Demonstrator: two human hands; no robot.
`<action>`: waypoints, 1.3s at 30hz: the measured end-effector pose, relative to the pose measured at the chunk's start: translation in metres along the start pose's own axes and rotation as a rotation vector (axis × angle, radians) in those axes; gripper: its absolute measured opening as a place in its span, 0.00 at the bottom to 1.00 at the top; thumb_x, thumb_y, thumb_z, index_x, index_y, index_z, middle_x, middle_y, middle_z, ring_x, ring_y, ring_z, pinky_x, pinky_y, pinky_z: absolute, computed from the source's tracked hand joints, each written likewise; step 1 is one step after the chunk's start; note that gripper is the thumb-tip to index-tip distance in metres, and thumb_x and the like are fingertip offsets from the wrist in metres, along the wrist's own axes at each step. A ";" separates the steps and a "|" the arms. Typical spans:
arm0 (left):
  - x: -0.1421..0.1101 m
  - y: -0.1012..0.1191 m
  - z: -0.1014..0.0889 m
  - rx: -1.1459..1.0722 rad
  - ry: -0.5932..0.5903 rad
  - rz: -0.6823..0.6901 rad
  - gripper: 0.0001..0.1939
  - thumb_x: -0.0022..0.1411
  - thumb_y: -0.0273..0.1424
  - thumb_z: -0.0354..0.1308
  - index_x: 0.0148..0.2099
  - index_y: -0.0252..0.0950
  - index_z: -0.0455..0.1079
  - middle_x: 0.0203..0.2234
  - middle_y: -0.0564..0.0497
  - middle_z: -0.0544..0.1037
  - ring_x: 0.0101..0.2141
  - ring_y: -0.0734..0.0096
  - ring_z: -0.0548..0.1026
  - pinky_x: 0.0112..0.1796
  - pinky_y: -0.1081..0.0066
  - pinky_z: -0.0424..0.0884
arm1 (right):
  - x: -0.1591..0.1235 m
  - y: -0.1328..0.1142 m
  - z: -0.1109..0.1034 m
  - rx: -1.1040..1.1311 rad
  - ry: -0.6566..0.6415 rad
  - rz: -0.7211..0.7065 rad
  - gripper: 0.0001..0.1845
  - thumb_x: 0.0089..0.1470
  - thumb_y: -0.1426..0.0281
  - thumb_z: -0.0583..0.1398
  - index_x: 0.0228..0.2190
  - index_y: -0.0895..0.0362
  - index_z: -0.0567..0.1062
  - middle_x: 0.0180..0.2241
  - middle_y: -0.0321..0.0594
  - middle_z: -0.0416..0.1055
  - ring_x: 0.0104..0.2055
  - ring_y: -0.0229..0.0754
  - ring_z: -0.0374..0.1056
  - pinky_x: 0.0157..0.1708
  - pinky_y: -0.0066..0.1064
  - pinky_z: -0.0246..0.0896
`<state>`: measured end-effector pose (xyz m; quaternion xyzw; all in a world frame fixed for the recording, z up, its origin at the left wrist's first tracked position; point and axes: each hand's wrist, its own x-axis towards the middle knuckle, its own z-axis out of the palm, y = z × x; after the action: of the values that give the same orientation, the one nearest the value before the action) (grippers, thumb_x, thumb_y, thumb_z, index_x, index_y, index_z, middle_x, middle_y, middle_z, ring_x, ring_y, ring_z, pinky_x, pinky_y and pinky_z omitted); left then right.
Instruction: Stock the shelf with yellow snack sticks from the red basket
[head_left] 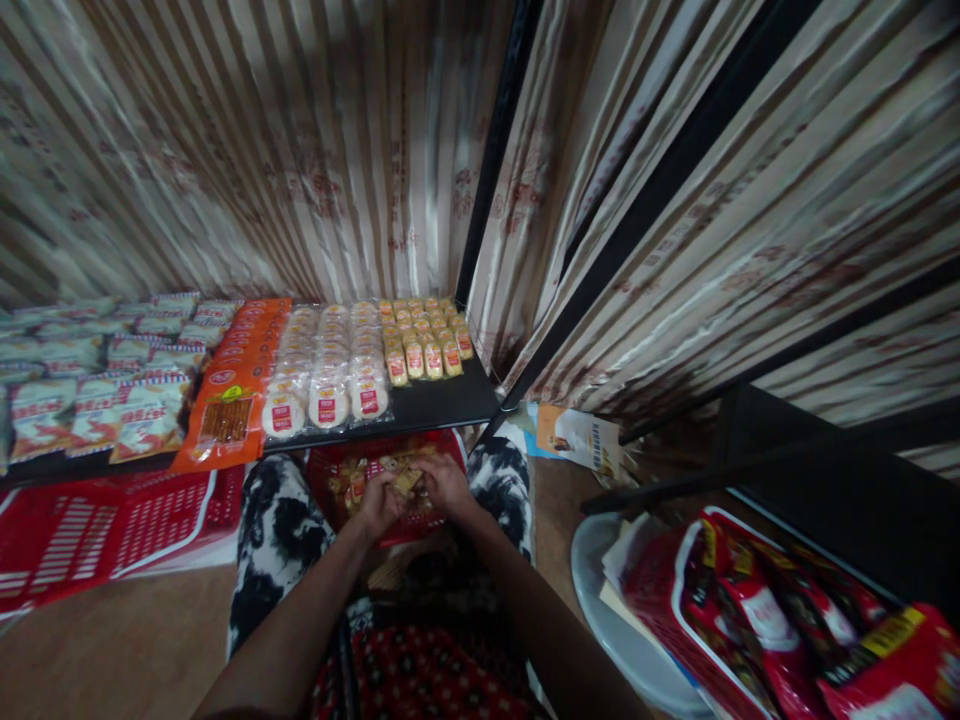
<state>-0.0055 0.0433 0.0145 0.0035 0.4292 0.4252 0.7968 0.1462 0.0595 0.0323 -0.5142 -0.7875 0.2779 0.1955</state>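
Observation:
Between my knees is a red plastic basket point(450, 440) with small yellow snack packets point(352, 480) inside. My left hand point(381, 505) is over the basket, its fingers curled round some of these packets. Close by on the right, my right hand point(445, 482) has its fingers bent onto the same small bunch of yellow packets point(407, 478). How many packets each hand grips is too dim to tell. Just ahead, similar yellow snack packs point(424, 345) stand in rows at the right end of the black shelf point(442, 400).
Left along the shelf are round white cracker packs point(328, 400), orange snack bags point(225, 410) and white chip bags point(150, 415). A red basket point(161, 520) lies below them. At right, a basket of red packets point(765, 610) sits by a grey basin point(592, 590). Black poles point(645, 220) cross the curtain point(337, 150).

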 end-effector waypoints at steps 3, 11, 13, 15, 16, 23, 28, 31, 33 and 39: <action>-0.003 0.005 0.001 -0.023 -0.080 -0.031 0.14 0.50 0.24 0.48 0.39 0.26 0.69 0.22 0.44 0.77 0.18 0.74 0.71 0.19 0.77 0.66 | -0.003 -0.003 -0.006 -0.041 -0.031 -0.077 0.19 0.49 0.80 0.55 0.42 0.56 0.77 0.44 0.42 0.73 0.47 0.45 0.62 0.50 0.35 0.57; -0.006 0.008 0.007 -0.017 -0.054 -0.015 0.13 0.54 0.23 0.48 0.40 0.26 0.69 0.24 0.45 0.78 0.21 0.69 0.75 0.23 0.74 0.70 | -0.006 -0.010 -0.020 -0.109 -0.076 -0.115 0.14 0.52 0.75 0.58 0.43 0.57 0.74 0.42 0.44 0.71 0.47 0.45 0.61 0.49 0.35 0.57; -0.007 0.008 0.008 -0.022 -0.075 -0.011 0.12 0.57 0.25 0.47 0.41 0.27 0.69 0.25 0.44 0.79 0.22 0.69 0.76 0.24 0.73 0.71 | -0.006 -0.009 -0.019 -0.103 -0.076 -0.113 0.14 0.52 0.75 0.58 0.42 0.58 0.74 0.41 0.44 0.70 0.47 0.45 0.61 0.49 0.35 0.57; -0.008 0.008 0.010 -0.010 -0.085 -0.020 0.14 0.60 0.29 0.47 0.43 0.27 0.68 0.25 0.43 0.79 0.22 0.68 0.76 0.23 0.73 0.70 | -0.006 -0.007 -0.018 -0.091 -0.060 -0.105 0.13 0.52 0.76 0.58 0.41 0.58 0.74 0.41 0.44 0.70 0.46 0.44 0.61 0.49 0.34 0.57; -0.009 0.009 0.010 0.002 -0.086 -0.029 0.16 0.62 0.32 0.46 0.44 0.27 0.68 0.25 0.43 0.79 0.23 0.67 0.77 0.23 0.74 0.69 | -0.006 -0.006 -0.017 -0.084 -0.045 -0.100 0.13 0.52 0.76 0.57 0.41 0.58 0.74 0.41 0.44 0.70 0.46 0.44 0.62 0.49 0.34 0.57; -0.013 0.012 0.018 0.061 -0.081 -0.057 0.29 0.66 0.42 0.39 0.46 0.20 0.68 0.24 0.35 0.78 0.26 0.62 0.78 0.23 0.73 0.69 | -0.005 0.005 -0.019 -0.007 0.007 -0.114 0.13 0.56 0.74 0.54 0.42 0.58 0.73 0.40 0.43 0.70 0.45 0.42 0.64 0.49 0.34 0.59; -0.015 0.011 0.026 0.112 -0.085 -0.019 0.27 0.66 0.43 0.41 0.39 0.23 0.70 0.23 0.37 0.78 0.24 0.65 0.77 0.27 0.71 0.71 | -0.004 0.008 -0.029 0.050 0.017 -0.095 0.13 0.52 0.71 0.60 0.42 0.57 0.73 0.41 0.43 0.70 0.46 0.43 0.66 0.48 0.35 0.61; -0.017 0.012 0.033 0.153 -0.082 -0.024 0.28 0.65 0.45 0.41 0.38 0.25 0.70 0.25 0.37 0.78 0.24 0.64 0.77 0.27 0.70 0.71 | -0.004 0.008 -0.034 0.054 0.036 -0.089 0.15 0.51 0.72 0.61 0.42 0.56 0.73 0.41 0.43 0.70 0.46 0.42 0.66 0.48 0.35 0.61; -0.018 0.013 0.039 0.175 -0.091 -0.021 0.28 0.65 0.46 0.40 0.38 0.26 0.71 0.26 0.38 0.79 0.25 0.64 0.77 0.27 0.70 0.71 | -0.003 0.007 -0.038 0.061 0.065 -0.088 0.14 0.51 0.73 0.60 0.42 0.56 0.72 0.41 0.43 0.69 0.46 0.42 0.66 0.48 0.35 0.61; -0.019 0.017 0.059 0.318 -0.102 0.090 0.19 0.65 0.39 0.47 0.37 0.29 0.72 0.26 0.44 0.78 0.25 0.70 0.76 0.27 0.73 0.71 | 0.002 0.007 -0.047 0.109 0.227 -0.042 0.14 0.54 0.71 0.55 0.44 0.56 0.69 0.42 0.43 0.69 0.47 0.43 0.65 0.49 0.36 0.61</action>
<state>0.0182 0.0621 0.0708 0.1705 0.4495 0.3863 0.7872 0.1782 0.0743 0.0642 -0.5143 -0.7546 0.2561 0.3170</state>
